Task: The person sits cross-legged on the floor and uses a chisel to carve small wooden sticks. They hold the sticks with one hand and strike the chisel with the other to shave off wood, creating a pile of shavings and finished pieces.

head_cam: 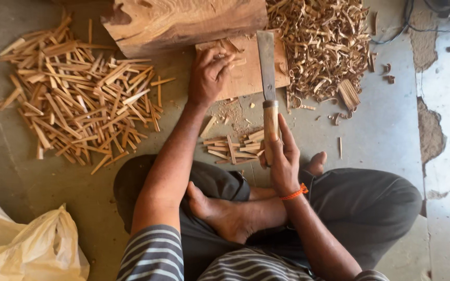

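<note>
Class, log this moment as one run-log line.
left hand: holds stick on board | right hand: grips knife | stick pile left

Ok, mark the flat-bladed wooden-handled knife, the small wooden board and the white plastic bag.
Flat-bladed wooden-handled knife (266,65), head view, mid-blade.
Small wooden board (248,78), head view, bare face.
White plastic bag (32,250), head view, crumpled middle.

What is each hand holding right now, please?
Left hand: closed on a small wood stick over the board.
Right hand: closed on the knife.
</note>
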